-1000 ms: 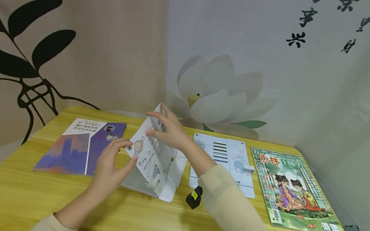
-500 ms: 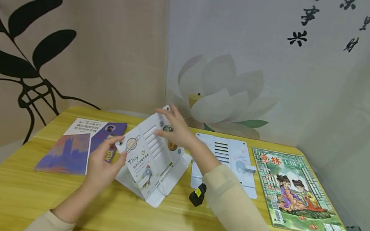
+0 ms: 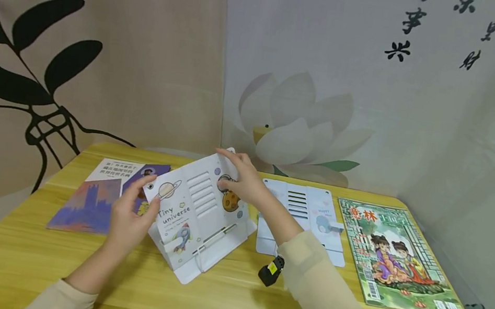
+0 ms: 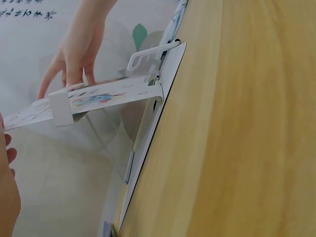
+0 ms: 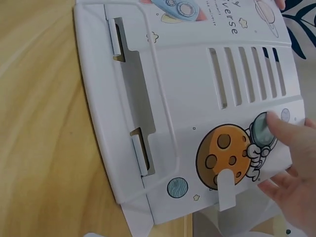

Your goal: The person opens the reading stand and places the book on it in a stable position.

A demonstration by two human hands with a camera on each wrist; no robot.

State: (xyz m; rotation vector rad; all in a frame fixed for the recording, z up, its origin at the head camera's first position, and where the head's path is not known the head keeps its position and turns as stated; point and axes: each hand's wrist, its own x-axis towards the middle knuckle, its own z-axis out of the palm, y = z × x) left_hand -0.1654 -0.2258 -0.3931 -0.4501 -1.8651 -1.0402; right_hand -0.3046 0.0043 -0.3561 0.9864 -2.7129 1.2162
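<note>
A white metal book stand [image 3: 206,225] printed with planets, a rocket and the words "Tiny universe" stands unfolded and turned at an angle on the wooden table. Its slotted back panel leans up from a flat base, and a wire support shows behind it in the left wrist view. My left hand [image 3: 131,217] pinches the panel's left edge near the ringed planet. At the upper right, my right hand [image 3: 249,178] grips the panel, thumb on the front by the astronaut [image 5: 261,133] and the other fingers reaching over the edge.
A second, pale blue stand [image 3: 304,226] lies flat at the back, right of centre. To its right is a green magazine [image 3: 403,266]; at the left is a purple book [image 3: 89,201]. A small black block [image 3: 271,271] with a yellow mark sits beside the right sleeve.
The stand has turned so its printed front faces me more, its lower corner swinging left and nearer. My left hand has shifted left with it; my right hand has moved slightly right.
</note>
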